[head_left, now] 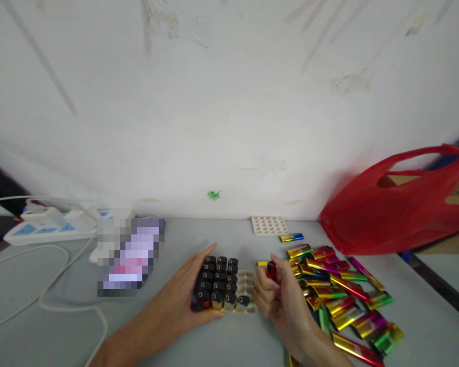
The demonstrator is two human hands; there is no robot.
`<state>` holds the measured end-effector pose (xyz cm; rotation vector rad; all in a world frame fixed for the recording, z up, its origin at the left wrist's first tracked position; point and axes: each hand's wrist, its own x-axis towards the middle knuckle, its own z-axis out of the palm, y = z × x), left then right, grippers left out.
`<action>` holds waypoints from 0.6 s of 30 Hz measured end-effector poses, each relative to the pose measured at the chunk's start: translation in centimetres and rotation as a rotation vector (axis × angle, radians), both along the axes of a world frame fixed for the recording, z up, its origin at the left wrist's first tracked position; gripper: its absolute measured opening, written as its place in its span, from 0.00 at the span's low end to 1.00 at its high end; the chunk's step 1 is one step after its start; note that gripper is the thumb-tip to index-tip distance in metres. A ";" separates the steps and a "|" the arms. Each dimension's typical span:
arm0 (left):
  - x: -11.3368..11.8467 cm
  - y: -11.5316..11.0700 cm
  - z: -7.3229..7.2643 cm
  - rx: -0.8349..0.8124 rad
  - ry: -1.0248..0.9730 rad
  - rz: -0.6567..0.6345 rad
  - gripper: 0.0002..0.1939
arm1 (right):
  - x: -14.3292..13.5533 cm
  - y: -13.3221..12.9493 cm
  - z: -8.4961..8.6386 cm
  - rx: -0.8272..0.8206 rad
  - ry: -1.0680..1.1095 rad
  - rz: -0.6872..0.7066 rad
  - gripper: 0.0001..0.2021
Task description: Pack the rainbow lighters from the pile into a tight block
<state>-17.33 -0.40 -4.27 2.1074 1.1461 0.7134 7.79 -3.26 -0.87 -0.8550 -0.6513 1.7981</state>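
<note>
My left hand [187, 293] is closed around the left side of a pale slotted tray [248, 307]. Rows of black-topped lighters [219, 285] stand upright in the tray's left and middle columns. One more lighter [244, 300] stands at the near end of the right side, where bare slots show behind it. Just right of the tray, my right hand [277, 295] grips a red lighter [271, 271] with a dark top between thumb and curled fingers; its lower part is hidden. Beside that hand lies a heap of shiny multicoloured metallic casings [348, 290].
A second white slotted tray [270, 225] rests by the wall, with a blue-and-yellow casing [291, 237] in front. At right sits a red plastic bag [390, 214]. On the left are a power strip [49, 232], loose white cables [42, 300] and a phone [133, 257].
</note>
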 end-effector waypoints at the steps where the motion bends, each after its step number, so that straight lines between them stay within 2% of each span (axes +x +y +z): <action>1: 0.0 0.0 0.0 -0.002 0.000 -0.002 0.61 | 0.0 0.0 0.0 -0.003 -0.005 -0.003 0.33; 11: -0.1 -0.1 0.0 0.010 0.005 0.000 0.59 | -0.1 -0.1 -0.5 -0.077 -0.101 -0.054 0.32; 18: -0.2 0.0 0.0 0.008 0.015 0.012 0.59 | 0.0 0.1 -0.4 -0.027 -0.040 -0.059 0.35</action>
